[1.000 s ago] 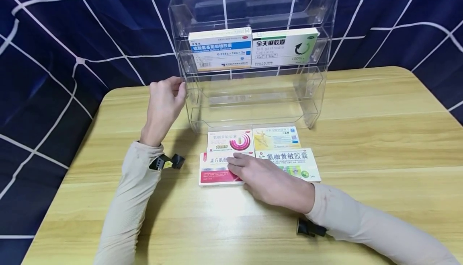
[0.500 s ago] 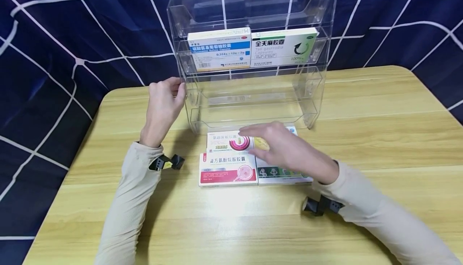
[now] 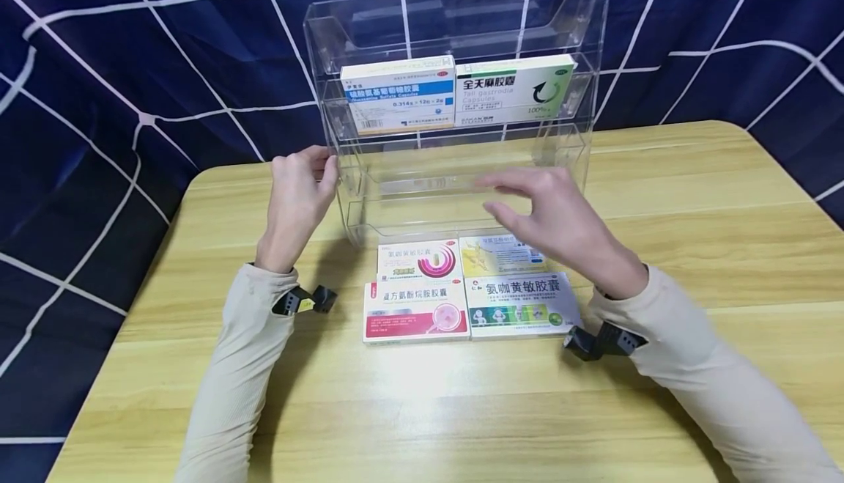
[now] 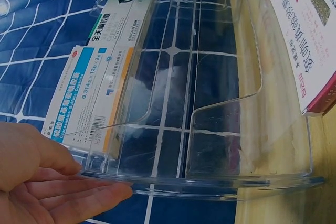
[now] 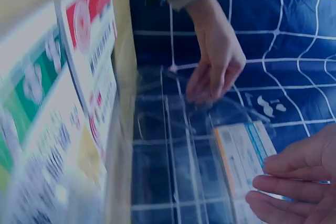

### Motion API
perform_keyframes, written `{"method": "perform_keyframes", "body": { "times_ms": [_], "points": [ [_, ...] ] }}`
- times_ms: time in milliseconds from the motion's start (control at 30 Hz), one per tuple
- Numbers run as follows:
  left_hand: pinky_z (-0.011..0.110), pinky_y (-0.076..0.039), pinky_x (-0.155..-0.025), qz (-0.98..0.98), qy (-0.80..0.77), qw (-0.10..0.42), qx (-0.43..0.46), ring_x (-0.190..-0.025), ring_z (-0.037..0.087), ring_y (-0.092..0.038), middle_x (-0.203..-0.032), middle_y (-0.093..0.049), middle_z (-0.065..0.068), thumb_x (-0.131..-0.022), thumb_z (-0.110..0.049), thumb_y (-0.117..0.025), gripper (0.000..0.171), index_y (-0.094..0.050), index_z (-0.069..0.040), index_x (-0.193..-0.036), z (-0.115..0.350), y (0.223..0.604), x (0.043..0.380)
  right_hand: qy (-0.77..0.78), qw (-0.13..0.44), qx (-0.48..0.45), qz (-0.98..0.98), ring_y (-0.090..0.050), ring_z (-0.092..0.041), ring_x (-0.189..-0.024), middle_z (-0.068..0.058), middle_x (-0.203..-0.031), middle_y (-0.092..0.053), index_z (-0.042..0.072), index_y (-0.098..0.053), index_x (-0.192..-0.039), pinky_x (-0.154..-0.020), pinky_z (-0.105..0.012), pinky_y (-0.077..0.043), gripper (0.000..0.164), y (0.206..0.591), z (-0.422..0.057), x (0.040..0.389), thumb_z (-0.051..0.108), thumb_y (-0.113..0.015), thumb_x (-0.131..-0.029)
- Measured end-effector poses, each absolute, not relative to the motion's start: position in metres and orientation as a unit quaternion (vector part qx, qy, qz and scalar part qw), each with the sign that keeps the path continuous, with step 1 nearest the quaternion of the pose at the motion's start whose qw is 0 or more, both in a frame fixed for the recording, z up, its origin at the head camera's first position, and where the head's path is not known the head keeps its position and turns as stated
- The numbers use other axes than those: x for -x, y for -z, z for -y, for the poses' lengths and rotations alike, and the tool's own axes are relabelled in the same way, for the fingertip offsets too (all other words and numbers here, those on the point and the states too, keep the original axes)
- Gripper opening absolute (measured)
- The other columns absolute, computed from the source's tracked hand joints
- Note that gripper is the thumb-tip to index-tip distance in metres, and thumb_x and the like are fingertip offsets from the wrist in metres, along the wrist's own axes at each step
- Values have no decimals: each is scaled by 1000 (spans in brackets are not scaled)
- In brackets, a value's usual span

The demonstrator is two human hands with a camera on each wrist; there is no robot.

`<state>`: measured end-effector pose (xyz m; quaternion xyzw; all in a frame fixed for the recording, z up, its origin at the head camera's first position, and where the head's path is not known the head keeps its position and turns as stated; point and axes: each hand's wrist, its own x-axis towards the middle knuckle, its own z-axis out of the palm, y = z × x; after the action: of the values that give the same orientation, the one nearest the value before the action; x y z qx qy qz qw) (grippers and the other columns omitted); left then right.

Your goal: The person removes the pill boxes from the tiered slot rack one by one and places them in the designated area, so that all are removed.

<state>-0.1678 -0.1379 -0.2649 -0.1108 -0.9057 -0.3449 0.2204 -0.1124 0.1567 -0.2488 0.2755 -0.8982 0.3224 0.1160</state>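
Observation:
My left hand [image 3: 295, 193] pinches the left side edge of a clear plastic display rack [image 3: 422, 210], its thumb and fingers on either side of that edge in the left wrist view. In the air before the rack's lower right part is my right hand [image 3: 560, 215], fingers spread and holding nothing. A blue-and-white medicine box [image 3: 398, 100] and a green-and-white medicine box [image 3: 514, 92] stand side by side on an upper tier. Below the right hand, a yellow-and-white medicine box [image 3: 491, 257] lies partly covered from view.
Flat on the table [image 3: 198, 366] before the rack lie a box with a pink ring [image 3: 417, 260], a red-and-white box [image 3: 415, 314] and a white box with a green band [image 3: 521, 303]. A dark blue curtain [image 3: 198, 50] with white lines hangs behind.
My right hand has risen from the boxes on the table and moved right and forward toward the rack, uncovering the front boxes. The left hand has stayed at the rack's side.

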Motion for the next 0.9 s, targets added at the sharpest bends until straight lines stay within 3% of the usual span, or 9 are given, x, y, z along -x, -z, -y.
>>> {"method": "perform_keyframes", "body": {
  "times_ms": [200,367,900],
  "points": [
    [40,-58,-70,906,344,219,111,-79,31,-72,-90,-71,24,-92,-3,-53,23,-69,13,-99,138,265,167,-290,250,-270,883,-65,-37,-103,-22,-108,-68,-7,-69,-106,-94,-43,-50,27,233,-169,133,-9,-70,-80],
    [41,-58,-72,908,339,219,111,-80,32,-72,-88,-71,24,-92,-3,-53,23,-69,13,-99,138,265,168,-270,329,-253,869,-64,-36,-103,-22,-106,-69,-7,-69,-104,-97,-39,-48,25,215,-182,154,-9,-70,-79],
    [41,-58,-72,910,334,220,111,-80,31,-72,-87,-71,23,-92,-4,-54,23,-70,12,-97,140,266,168,-246,367,-239,865,-63,-39,-102,-26,-107,-67,-11,-66,-108,-95,-42,-47,27,208,-197,183,-6,-70,-81]
  ]
}}
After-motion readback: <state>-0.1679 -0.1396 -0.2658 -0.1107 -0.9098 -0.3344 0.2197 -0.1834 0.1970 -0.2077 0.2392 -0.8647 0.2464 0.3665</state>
